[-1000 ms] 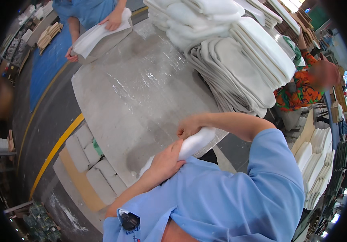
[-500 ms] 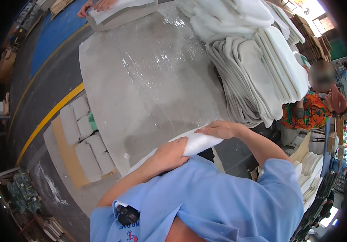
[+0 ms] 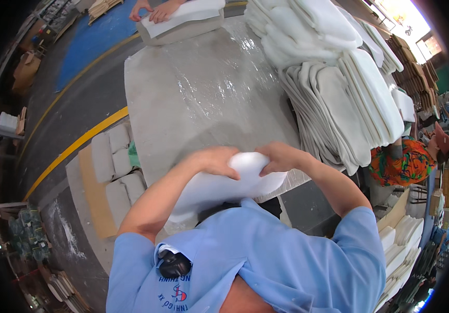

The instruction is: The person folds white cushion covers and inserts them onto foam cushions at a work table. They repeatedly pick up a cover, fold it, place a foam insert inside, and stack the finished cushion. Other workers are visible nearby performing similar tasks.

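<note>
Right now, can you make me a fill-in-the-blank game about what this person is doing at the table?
1. Both the left hand and the right hand grip one white foam pad, so it is held by ____ hands.
2. The person's shirt is light ____.
3. The tall stack of pads lies on the ____ side of the table.
4. The stripe painted on the floor is ____.

Missing words: two; blue; right; yellow
</note>
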The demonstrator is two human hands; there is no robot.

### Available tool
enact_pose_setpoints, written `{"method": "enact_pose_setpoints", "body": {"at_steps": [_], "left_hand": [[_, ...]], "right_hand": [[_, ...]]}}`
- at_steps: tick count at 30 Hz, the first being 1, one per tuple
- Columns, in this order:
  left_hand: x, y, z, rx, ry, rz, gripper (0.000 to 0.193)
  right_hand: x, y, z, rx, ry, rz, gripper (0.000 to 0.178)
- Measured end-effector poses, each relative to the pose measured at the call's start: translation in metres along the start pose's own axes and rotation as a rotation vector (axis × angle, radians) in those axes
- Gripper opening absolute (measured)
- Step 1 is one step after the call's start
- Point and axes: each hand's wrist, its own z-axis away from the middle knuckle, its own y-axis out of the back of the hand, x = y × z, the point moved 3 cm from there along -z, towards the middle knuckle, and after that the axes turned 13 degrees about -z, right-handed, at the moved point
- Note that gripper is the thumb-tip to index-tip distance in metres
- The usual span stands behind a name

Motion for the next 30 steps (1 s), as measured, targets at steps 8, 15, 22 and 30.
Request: {"method": "enact_pose_setpoints", "body": {"at_steps": [8,15,22,30], "left_hand": [[-0.024,0.02,0.053,-0.04,0.191,-0.263,0.053],[0.016,0.074,0.085,0.516,0.07,-0.389,0.042],[-0.054,-0.037,0.072,0.96,0.123,-0.501,0.05],[-0.079,-0.109,0.073,0.823,0.33,-0.373,0.062]], "right_hand": [[0.008,-0.017,0.023,0.17,-0.017,-0.203,0.044],[-0.062,-0.002,0.072,0.698,0.272,0.316,0.044],[-0.05,-0.124,0.038,0.683,0.228,0.349,0.064],[-0.018,-0.122,-0.022,0.586,0.148,0.008,0.029]]}}
